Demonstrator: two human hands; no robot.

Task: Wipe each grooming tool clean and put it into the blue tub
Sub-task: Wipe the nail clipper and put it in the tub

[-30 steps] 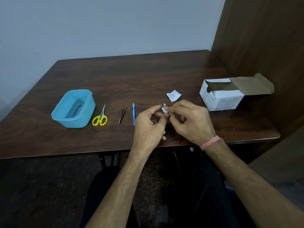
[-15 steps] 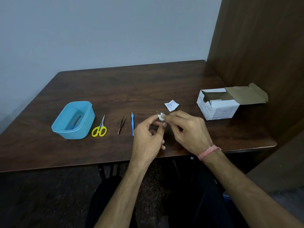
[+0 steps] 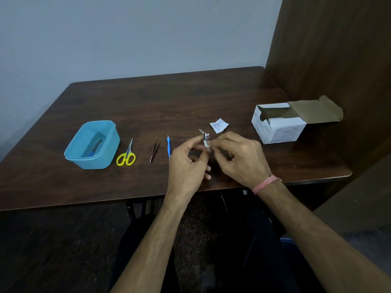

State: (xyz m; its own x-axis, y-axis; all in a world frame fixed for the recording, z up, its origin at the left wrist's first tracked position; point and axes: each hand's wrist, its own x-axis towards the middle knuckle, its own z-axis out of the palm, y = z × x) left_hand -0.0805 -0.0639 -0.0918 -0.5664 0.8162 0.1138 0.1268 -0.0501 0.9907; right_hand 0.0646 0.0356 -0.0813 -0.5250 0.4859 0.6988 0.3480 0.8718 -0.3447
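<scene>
Between left hand (image 3: pixel 188 160) and right hand (image 3: pixel 237 157), above the worktop (image 3: pixel 190 98): nail clipper (image 3: pixel 205 136), pinched by left fingertips, standing nearly upright, lever tilting up-left. Right fingertips pressing a white wipe (image 3: pixel 207 144) against it. Lying well leftward, nearer the left hand: blue tub (image 3: pixel 93 145). Print on sachet (image 3: pixel 219 125) and box (image 3: pixel 279 125) too small for reading.

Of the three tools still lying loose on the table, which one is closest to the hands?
The blue-handled stick tool, just left of the left hand. The tweezers lie farther left, and the yellow scissors farther still, beside the blue tub.
</scene>
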